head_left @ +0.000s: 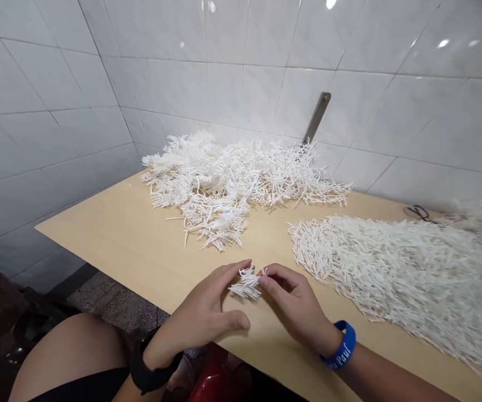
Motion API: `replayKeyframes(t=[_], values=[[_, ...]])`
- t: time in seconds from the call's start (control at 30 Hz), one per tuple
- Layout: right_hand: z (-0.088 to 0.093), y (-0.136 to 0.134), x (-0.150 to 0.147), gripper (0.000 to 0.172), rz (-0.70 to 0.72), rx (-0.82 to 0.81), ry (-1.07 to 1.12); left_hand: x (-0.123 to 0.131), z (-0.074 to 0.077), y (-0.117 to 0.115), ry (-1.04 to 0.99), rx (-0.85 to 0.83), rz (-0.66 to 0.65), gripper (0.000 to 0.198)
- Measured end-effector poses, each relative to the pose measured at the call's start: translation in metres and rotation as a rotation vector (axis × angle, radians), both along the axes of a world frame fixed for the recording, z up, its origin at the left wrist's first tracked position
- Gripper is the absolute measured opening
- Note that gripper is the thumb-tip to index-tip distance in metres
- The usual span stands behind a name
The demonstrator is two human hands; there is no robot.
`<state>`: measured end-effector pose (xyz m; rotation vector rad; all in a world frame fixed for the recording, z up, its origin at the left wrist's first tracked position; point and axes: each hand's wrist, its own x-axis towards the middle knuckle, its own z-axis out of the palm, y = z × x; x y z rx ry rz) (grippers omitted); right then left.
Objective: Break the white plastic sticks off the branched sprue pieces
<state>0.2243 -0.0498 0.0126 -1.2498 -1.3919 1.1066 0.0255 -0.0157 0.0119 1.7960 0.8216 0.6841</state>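
A small bunch of short white strands (246, 286) sits between my two hands, over the near part of the table. My left hand (211, 307) curves loosely around its left side, thumb well apart from the fingers. Whether the hidden fingers touch the bunch I cannot tell. Thumb and forefinger of my right hand (293, 298) pinch a few white strands at the bunch's right edge. Beyond the hands lies a loose, tangled heap of longer white strands (224, 178). To the right spreads a flatter, denser pile of white strands (400, 268).
The tan tabletop (110, 223) runs up to a tiled wall (241, 95). A grey metal bar (317, 117) leans there behind the heap. A dark cord (419, 212) rests near the back right. Below the front edge something red (215, 379) shows.
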Motion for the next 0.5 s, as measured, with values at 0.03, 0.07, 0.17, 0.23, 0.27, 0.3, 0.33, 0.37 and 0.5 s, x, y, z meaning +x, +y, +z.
replayKeyframes(t=[0.03, 0.07, 0.17, 0.23, 0.27, 0.3, 0.33, 0.37, 0.5], values=[[0.0, 0.0, -0.001, 0.027, 0.012, -0.012, 0.028, 0.002, 0.001, -0.001, 0.048, 0.056, -0.01, 0.087], [0.001, -0.001, -0.002, 0.026, 0.032, -0.018, 0.04, 0.004, 0.003, -0.002, 0.092, 0.11, -0.012, 0.087], [0.001, -0.003, -0.006, 0.026, 0.116, 0.0, -0.02, 0.01, 0.008, -0.004, 0.13, 0.184, -0.011, 0.043], [0.002, -0.005, -0.008, 0.029, 0.156, 0.017, -0.116, 0.012, 0.009, -0.005, 0.113, 0.157, 0.013, 0.036], [0.003, -0.006, -0.009, 0.03, 0.17, 0.02, -0.163, 0.012, 0.009, -0.005, 0.112, 0.132, 0.036, 0.041], [0.004, -0.007, -0.01, 0.032, 0.182, 0.023, -0.201, 0.012, 0.007, -0.004, 0.11, 0.104, 0.059, 0.043], [0.004, -0.007, -0.01, 0.033, 0.188, 0.029, -0.23, 0.012, 0.006, -0.004, 0.104, 0.073, 0.088, 0.045], [0.004, -0.008, -0.009, 0.034, 0.186, 0.038, -0.25, 0.011, 0.004, -0.003, 0.091, 0.037, 0.123, 0.048], [0.001, -0.005, -0.002, 0.039, 0.085, 0.066, -0.309, 0.008, 0.001, -0.001, 0.018, -0.055, 0.239, 0.054]])
